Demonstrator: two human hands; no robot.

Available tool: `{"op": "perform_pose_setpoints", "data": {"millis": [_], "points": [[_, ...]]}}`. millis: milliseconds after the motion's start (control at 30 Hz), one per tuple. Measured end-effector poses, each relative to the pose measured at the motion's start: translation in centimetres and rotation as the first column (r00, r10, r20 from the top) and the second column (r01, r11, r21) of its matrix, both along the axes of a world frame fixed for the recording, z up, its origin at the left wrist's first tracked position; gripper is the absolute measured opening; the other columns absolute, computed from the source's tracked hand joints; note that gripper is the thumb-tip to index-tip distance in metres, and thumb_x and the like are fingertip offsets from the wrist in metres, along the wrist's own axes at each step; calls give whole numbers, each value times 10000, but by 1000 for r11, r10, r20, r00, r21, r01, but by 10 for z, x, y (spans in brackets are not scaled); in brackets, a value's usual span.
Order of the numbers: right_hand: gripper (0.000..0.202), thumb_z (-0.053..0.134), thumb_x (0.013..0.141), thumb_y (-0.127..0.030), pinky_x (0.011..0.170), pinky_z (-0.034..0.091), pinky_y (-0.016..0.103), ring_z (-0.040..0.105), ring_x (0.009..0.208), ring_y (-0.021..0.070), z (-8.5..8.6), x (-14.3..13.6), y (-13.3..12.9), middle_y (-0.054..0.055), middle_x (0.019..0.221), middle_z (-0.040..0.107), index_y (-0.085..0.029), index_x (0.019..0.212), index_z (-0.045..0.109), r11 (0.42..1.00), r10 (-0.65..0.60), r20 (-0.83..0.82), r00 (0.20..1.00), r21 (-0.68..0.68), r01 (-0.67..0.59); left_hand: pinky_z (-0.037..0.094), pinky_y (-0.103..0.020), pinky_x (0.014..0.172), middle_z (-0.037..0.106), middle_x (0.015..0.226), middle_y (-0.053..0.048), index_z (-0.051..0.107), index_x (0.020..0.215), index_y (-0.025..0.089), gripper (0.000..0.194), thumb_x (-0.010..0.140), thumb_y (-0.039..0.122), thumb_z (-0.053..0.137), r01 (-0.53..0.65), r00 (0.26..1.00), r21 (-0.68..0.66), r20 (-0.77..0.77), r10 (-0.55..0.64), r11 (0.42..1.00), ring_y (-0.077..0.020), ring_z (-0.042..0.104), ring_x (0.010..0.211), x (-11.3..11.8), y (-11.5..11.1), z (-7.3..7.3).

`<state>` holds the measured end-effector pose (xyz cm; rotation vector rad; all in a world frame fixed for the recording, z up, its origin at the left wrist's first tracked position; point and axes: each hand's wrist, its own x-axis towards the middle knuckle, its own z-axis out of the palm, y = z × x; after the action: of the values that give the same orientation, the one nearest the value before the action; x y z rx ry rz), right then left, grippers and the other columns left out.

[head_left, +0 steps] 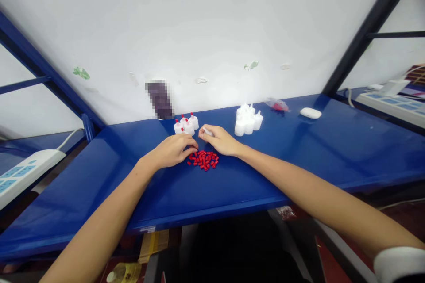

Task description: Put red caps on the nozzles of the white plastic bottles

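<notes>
My right hand (217,138) is closed around a small white bottle (208,131); only part of it shows between the fingers. Beside it, my left hand (174,150) has its thumb and fingertips drawn together at the edge of a pile of small red caps (204,160). Whatever those fingertips pinch, if anything, is too small to make out. Just behind my left hand stand several white bottles with red caps on their tips (187,126). To the right, a group of white bottles with bare nozzles (247,120) stands upright.
A blue table (252,185) runs along the white wall. At its back lie a blurred dark object (161,99), a clear bag with red pieces (279,105) and a white oval case (311,113). Power strips lie at left (29,172) and right (392,101), beyond the metal posts.
</notes>
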<state>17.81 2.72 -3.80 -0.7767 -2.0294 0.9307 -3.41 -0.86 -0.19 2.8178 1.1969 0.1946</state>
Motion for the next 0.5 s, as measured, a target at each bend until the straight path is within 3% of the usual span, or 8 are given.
{"op": "perform_pose_setpoints", "data": {"millis": [133,233,300,400,500], "points": [[201,516,908,-338,796,372,295,507,814,161,2,0,0,12,843,607,-164,864,607,998,65,-6,998,21,-65,452,-283,730,730,901,-33,715,950,189,159,926,233,564,0,1000,42,31,-2,999,-169,650,790,-1,2,-2],[168,512,860,-289,765,376,290,510,777,157,2,0,1,4,789,597,-165,804,610,997,76,-10,997,-14,-77,443,-257,662,732,811,-16,729,893,183,126,879,228,612,16,983,102,182,-35,995,-133,620,677,2,0,-3],[202,481,842,-281,713,378,285,503,710,153,2,1,1,-1,701,563,-164,732,603,992,104,-52,993,-64,-107,439,-245,625,723,749,-5,738,885,181,112,857,230,641,-45,921,180,388,-29,983,-115,589,619,8,-4,-4],[342,403,882,-323,675,393,289,502,645,151,2,3,-1,7,621,532,-164,647,595,976,168,-128,977,-118,-183,463,-241,624,752,812,-18,729,983,174,161,849,209,647,-188,755,248,655,-22,950,-106,591,618,20,-9,-7],[441,377,929,-390,658,397,290,503,617,147,1,3,-4,12,598,540,-162,625,602,969,187,-152,970,-134,-208,484,-241,630,769,877,-36,701,1085,168,238,858,198,636,-178,715,252,697,-51,951,-105,620,636,29,-12,-13]]}}
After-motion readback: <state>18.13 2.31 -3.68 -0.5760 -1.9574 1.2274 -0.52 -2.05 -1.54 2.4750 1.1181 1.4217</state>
